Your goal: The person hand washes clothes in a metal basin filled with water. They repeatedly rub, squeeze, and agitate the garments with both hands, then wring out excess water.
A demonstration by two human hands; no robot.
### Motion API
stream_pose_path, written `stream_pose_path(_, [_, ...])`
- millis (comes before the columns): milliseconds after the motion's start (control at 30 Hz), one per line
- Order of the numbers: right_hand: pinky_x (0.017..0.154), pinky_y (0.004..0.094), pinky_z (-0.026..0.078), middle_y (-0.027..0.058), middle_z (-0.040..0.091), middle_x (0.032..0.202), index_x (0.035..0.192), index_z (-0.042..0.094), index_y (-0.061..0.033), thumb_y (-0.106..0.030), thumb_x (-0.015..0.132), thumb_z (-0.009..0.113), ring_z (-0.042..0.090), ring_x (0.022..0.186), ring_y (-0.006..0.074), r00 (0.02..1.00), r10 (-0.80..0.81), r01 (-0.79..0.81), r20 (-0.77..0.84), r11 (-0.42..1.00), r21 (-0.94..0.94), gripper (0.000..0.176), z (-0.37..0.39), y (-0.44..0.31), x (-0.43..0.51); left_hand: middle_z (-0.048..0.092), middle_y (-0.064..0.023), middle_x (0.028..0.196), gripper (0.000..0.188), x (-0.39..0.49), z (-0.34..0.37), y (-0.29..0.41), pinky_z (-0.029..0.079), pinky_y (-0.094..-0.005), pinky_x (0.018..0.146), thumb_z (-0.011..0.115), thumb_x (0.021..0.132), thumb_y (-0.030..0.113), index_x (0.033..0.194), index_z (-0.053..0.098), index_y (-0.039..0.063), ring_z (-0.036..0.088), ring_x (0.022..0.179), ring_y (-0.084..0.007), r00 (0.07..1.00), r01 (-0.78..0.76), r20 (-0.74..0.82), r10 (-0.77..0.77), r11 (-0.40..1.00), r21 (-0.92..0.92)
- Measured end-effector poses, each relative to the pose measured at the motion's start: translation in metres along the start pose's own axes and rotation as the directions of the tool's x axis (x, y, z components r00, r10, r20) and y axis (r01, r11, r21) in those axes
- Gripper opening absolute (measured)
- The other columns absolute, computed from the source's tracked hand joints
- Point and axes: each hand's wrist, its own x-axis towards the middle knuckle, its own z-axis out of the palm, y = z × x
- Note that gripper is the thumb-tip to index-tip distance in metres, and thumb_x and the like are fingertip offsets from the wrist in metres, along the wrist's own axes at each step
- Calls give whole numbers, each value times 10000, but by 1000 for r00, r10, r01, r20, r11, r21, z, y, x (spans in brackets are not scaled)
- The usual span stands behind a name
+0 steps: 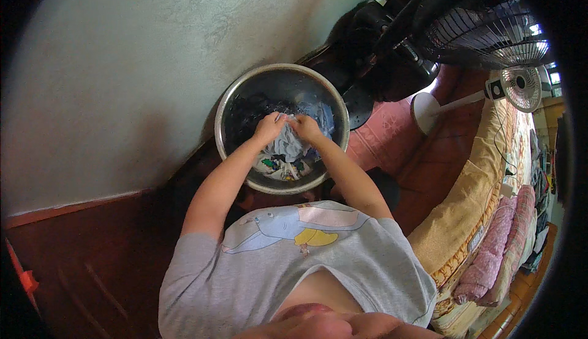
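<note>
A round metal basin (220, 109) stands on the floor before me, with wet laundry in it. Inside its rim, my left hand (270, 129) and my right hand (306, 128) come close together, both gripping a light grey cloth (287, 145) that hangs bunched below the fingers. Dark wet fabric (245, 113) lies at the basin's far left. Blue fabric (324, 113) rests along the right side. Nearest me is a white printed cloth (280, 170) with green patches. How the fingers fold into the grey cloth is too small to tell.
A pale wall (115, 86) rises close on the left. Beyond the basin, to the right, stand a black pedestal fan (477, 31) and other dark objects. A white fan (519, 84) stands farther right, by a bed (455, 210) with rolled bedding (489, 251).
</note>
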Motion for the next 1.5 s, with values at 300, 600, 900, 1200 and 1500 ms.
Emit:
stream_pose_path(300, [766,429,395,98,528,941,963,598,-86,-178,664,696,489,923,321,642,-703,597,-306,709,-376,327,-8,-34,-71,463,62,793,290,-57,-28,10,359,-227,675,482,929,376,922,558,96,424,758,-55,994,110,65,-90,729,-675])
stream_pose_path(600, [921,463,353,214,434,1207,1229,467,-62,-163,824,577,436,1057,401,754,-330,336,-567,937,-98,431,35,-8,-68,368,-247,1312,468,-81,26,2,326,-469,974,521,861,240,1292,408,93,397,1152,-404,878,-217,-409,248,969,121])
stream_pose_path(900, [747,473,473,183,509,1142,1080,503,-69,-148,834,484,569,904,381,968,-169,112,-186,952,-287,259,56,14,-41,531,-217,1085,346,-66,43,7,441,-482,793,503,878,292,1160,461,96,529,969,-403,973,30,-229,38,958,286])
stream_pose_path(1200, [770,445,495,194,640,957,949,652,-50,-222,818,507,625,876,352,991,28,38,133,884,-467,260,50,22,10,631,-215,900,235,-10,41,-12,505,-484,696,493,859,273,910,633,91,614,845,-400,988,155,-69,-139,881,446])
stream_pose_path(1500, [775,453,473,199,611,959,922,636,-43,-258,862,507,585,882,389,981,-73,48,-182,989,-139,258,14,-14,-17,617,-199,1029,369,-22,0,20,452,-415,808,565,836,351,982,616,17,590,960,-337,996,54,-62,-61,992,-112])
